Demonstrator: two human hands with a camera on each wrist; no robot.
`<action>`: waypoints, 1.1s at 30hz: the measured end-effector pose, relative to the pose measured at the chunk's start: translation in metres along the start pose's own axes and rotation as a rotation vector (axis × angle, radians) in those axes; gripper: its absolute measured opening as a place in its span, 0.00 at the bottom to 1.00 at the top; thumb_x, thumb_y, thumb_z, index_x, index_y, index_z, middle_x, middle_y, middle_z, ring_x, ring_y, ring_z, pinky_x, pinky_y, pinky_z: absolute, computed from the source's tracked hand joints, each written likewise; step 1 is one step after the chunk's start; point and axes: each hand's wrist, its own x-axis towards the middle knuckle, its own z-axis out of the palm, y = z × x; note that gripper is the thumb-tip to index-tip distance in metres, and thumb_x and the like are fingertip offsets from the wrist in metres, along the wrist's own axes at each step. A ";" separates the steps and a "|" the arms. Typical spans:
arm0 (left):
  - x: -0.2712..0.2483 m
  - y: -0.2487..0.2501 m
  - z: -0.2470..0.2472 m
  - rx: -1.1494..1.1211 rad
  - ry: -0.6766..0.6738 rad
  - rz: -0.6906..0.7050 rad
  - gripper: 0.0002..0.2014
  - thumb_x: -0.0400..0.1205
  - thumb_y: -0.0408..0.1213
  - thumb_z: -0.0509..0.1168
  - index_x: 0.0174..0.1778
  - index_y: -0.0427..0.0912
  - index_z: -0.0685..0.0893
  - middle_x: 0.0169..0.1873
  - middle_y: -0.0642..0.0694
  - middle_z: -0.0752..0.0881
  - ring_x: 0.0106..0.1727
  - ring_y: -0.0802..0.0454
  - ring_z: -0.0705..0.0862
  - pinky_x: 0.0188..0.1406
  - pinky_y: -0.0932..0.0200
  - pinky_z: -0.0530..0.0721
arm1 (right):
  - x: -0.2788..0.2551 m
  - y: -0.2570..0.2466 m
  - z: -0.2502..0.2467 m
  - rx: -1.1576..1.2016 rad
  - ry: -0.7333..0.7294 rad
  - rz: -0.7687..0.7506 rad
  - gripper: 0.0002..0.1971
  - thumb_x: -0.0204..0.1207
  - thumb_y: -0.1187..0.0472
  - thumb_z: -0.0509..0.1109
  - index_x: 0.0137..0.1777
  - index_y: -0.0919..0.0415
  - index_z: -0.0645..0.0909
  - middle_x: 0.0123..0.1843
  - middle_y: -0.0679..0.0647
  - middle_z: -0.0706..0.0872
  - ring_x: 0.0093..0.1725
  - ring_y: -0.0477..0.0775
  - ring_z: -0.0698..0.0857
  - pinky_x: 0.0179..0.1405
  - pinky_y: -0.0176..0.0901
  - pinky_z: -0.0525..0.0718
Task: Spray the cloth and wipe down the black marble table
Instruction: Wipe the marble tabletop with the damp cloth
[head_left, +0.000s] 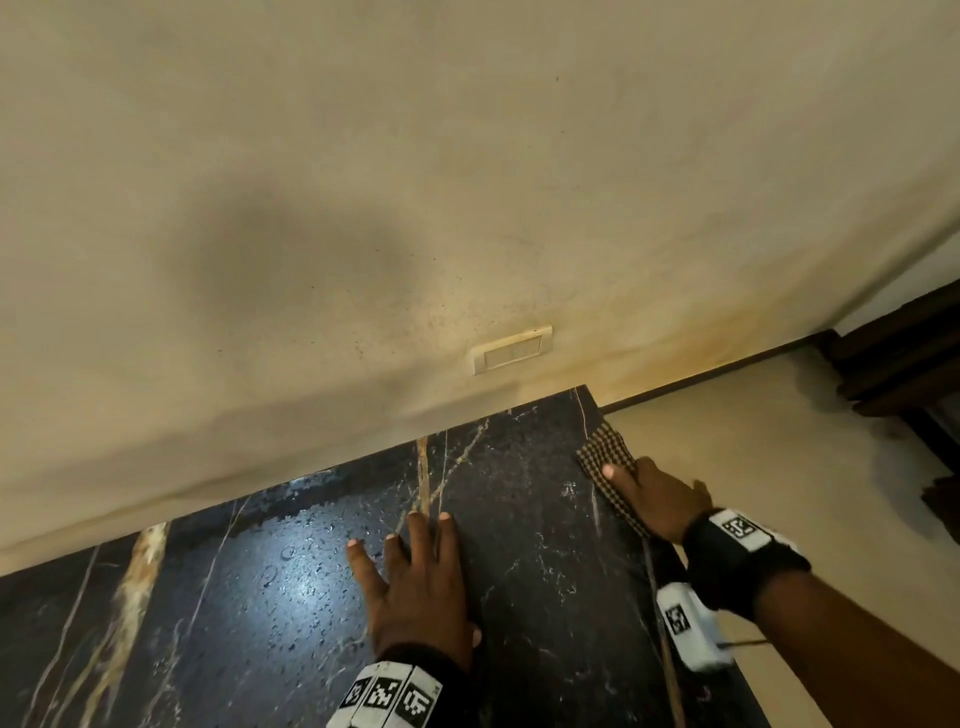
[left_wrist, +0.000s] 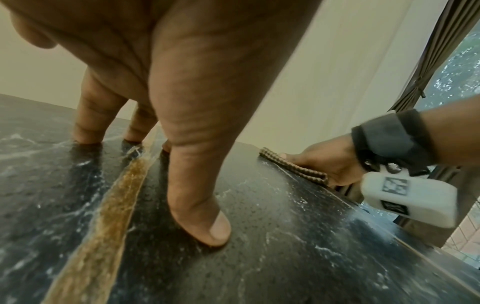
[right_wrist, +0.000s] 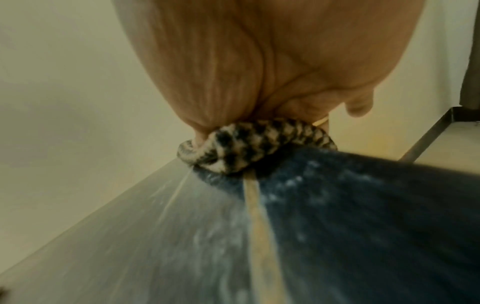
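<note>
Beige wall (head_left: 467, 182), wet black marble table (head_left: 530, 499), right hand (head_left: 660, 501) pressing cloth (head_left: 608, 454)

L hand (head_left: 421, 587) flat, R hand (head_left: 660, 499) pressing

The black marble table (head_left: 535, 525) carries a checked cloth (head_left: 605, 454) at its right edge.

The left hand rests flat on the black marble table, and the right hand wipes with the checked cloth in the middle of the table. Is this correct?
Not quite. The checked cloth is not in the middle: the right hand presses it at the table's right edge, near the far corner, as the head view shows. The rest holds: the left hand rests flat on the black marble table.
</note>
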 end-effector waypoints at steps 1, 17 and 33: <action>0.000 0.000 0.001 0.003 0.002 0.000 0.60 0.72 0.61 0.74 0.86 0.47 0.37 0.85 0.40 0.46 0.85 0.37 0.53 0.74 0.19 0.32 | -0.006 0.004 0.008 -0.038 0.034 0.020 0.39 0.81 0.27 0.39 0.80 0.56 0.61 0.78 0.58 0.78 0.73 0.62 0.79 0.83 0.72 0.48; -0.005 -0.005 0.006 -0.027 -0.015 -0.043 0.58 0.74 0.62 0.70 0.86 0.44 0.36 0.87 0.42 0.42 0.87 0.39 0.45 0.72 0.20 0.28 | -0.009 -0.133 0.058 -0.411 0.201 -0.435 0.39 0.85 0.34 0.43 0.84 0.45 0.23 0.83 0.56 0.17 0.82 0.64 0.22 0.75 0.73 0.21; -0.152 -0.099 0.080 -0.270 -0.119 -0.255 0.52 0.79 0.71 0.56 0.87 0.44 0.37 0.87 0.45 0.39 0.87 0.43 0.42 0.85 0.38 0.51 | -0.089 -0.079 0.098 -0.494 0.173 -0.378 0.36 0.84 0.32 0.42 0.83 0.38 0.24 0.86 0.52 0.22 0.85 0.64 0.27 0.83 0.71 0.33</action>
